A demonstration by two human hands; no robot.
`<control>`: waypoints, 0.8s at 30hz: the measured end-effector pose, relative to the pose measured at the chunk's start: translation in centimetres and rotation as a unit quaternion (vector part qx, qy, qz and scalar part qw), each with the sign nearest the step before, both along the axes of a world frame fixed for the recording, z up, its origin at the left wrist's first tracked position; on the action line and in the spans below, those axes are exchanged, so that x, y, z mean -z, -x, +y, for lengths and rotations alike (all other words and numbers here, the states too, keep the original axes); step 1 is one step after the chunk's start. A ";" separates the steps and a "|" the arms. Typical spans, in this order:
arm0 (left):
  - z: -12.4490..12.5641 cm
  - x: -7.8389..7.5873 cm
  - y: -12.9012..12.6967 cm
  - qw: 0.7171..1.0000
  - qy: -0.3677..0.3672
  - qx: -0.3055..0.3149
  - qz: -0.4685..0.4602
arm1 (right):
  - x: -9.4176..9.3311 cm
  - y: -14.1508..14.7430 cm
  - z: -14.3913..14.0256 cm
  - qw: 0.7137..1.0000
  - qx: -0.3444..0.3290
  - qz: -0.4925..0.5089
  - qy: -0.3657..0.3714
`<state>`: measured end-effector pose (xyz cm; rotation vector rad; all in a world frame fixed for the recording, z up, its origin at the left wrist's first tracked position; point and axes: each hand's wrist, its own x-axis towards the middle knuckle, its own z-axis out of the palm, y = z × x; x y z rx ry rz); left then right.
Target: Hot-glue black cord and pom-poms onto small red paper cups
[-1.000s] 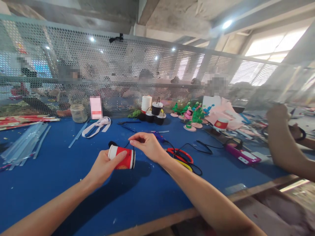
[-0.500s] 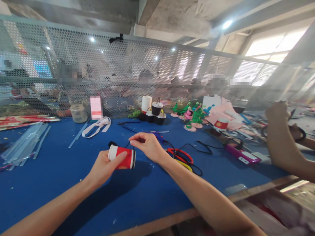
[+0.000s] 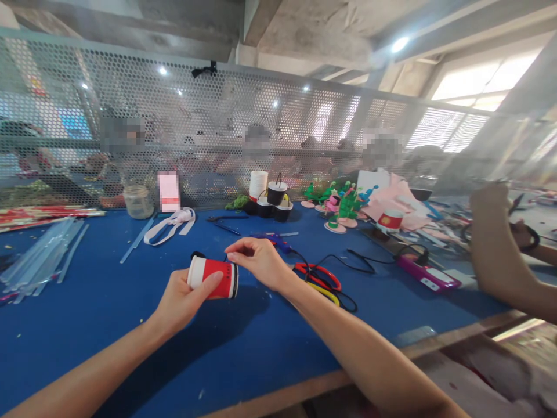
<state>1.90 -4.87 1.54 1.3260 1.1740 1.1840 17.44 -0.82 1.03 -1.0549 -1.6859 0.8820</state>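
My left hand [image 3: 179, 299] is wrapped round a red and white paper cup [image 3: 220, 278], which is tilted on its side above the blue table. Black cord [image 3: 235, 281] lies round the cup's right end. Close to that end, the fingers of my right hand [image 3: 256, 258] are pinched together on the black cord, and only a short bit of it shows by the fingertips. Part of a black bundle [image 3: 198, 254] peeks out behind the cup. Beyond my right hand lies a blue glue gun [image 3: 281, 242], partly hidden.
Scissors with red and yellow handles [image 3: 324, 277] lie right of my right hand, near a purple power strip [image 3: 429, 274]. Small black buckets [image 3: 277, 193] and green craft figures [image 3: 349, 206] stand behind. Clear strips [image 3: 41, 255] lie left. Another person's arm [image 3: 496, 249] is at the right.
My right hand has drawn slightly left and closer to the cup's end, and less cord shows between them. The cup has shifted slightly left in my left hand.
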 end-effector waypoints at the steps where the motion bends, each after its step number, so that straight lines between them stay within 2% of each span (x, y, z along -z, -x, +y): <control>1: 0.0 0.0 0.0 1.000 0.001 -0.002 -0.002 | 0.0 0.0 0.0 1.000 0.000 -0.001 -0.001; 11: 0.1 0.2 0.0 1.000 -0.009 0.001 -0.003 | 0.2 0.0 0.3 1.000 0.002 -0.007 0.011; 24: 0.1 0.4 -0.1 0.994 0.046 0.020 -0.098 | 0.4 0.1 0.5 1.000 -0.003 -0.001 0.025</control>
